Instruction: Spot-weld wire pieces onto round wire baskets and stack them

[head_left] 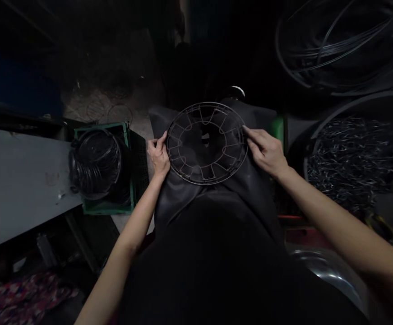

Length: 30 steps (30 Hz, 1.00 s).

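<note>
A round wire frame [207, 181], made of outer rings and a looped inner ring joined by short wires, is held above the dark apron [189, 203] over my lap. My left hand [159, 155] grips its left rim, fingers closed. On the opposite rim, my right hand [265, 150] pinches the wire between thumb and fingers. The apron shows through the middle of the frame. The undersides of the fingers are hidden.
Left of me, a green crate [108, 210] holds wire rings [96, 167] beside a grey tabletop [20, 180]. At right stands a large tub of short bent wire pieces [352, 158], with coiled wire [345, 49] behind. A shiny metal basin [331, 271] sits lower right.
</note>
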Each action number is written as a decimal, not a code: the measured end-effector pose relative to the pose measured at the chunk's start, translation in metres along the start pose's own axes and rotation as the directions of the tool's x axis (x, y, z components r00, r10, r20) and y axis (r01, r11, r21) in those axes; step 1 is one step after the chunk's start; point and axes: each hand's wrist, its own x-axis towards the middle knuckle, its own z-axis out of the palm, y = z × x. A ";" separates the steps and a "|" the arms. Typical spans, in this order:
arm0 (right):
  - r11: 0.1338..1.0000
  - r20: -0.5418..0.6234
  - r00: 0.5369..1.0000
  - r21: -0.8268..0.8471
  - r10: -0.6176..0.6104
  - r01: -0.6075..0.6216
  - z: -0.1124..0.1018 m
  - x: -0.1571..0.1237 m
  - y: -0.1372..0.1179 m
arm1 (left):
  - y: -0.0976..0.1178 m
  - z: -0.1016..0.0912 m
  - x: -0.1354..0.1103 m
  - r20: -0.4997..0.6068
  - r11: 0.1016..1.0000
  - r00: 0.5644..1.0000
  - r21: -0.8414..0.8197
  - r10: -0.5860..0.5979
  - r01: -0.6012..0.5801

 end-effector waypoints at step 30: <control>0.863 0.193 0.877 -0.361 0.439 -0.353 0.039 -0.056 -0.056 | 0.002 0.005 -0.002 0.154 1.000 0.988 0.022 -0.024 0.020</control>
